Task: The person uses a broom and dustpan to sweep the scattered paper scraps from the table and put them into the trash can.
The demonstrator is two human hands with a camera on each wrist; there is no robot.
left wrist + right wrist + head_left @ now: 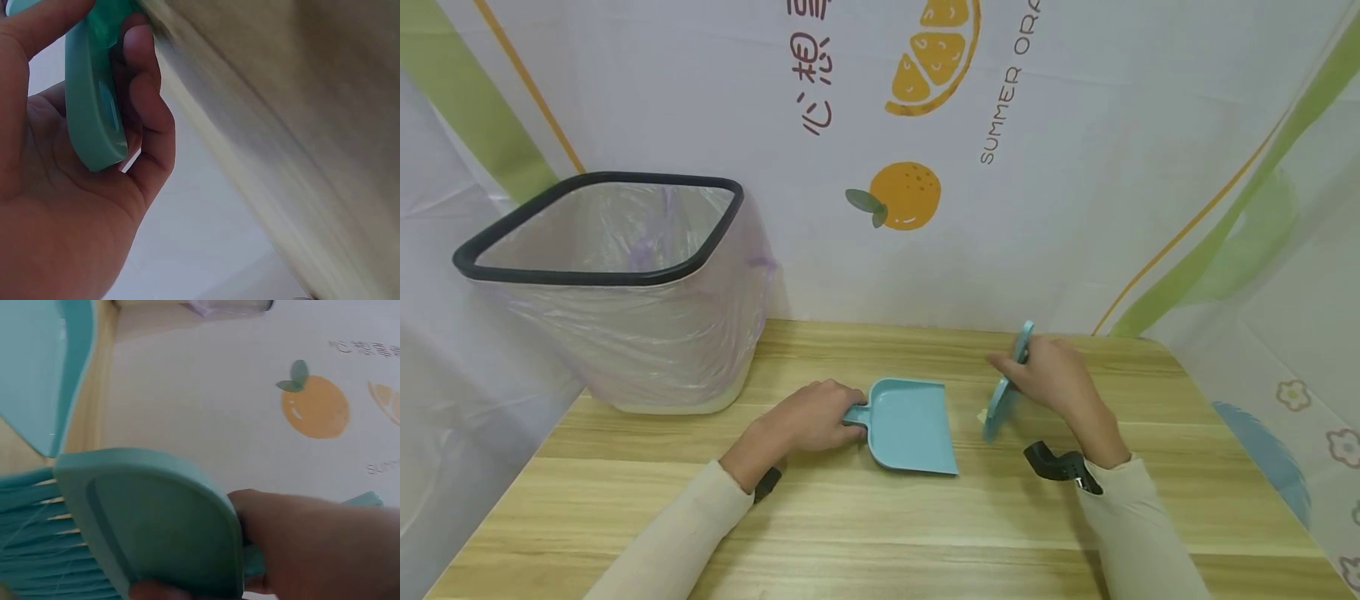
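Observation:
A light-blue dustpan (pixel 912 425) lies on the wooden table with its open edge toward the right. My left hand (pixel 826 415) grips its short handle (pixel 94 119); in the left wrist view the fingers curl round that handle. To the right, my right hand (pixel 1051 371) holds a matching hand brush (pixel 1006 387) upright, bristles down on the tabletop. Its teal bristles (pixel 50 537) fan out beside the dustpan's edge in the right wrist view. A small pale scrap (pixel 982 416) lies at the brush's left side, between it and the dustpan; its kind cannot be made out.
A bin (pixel 700 367) with a black rim and a clear plastic liner stands at the table's back left. Behind the wooden table (pixel 880 533) hangs a white curtain (pixel 820 250) printed with oranges. Black wrist mounts sit below both hands.

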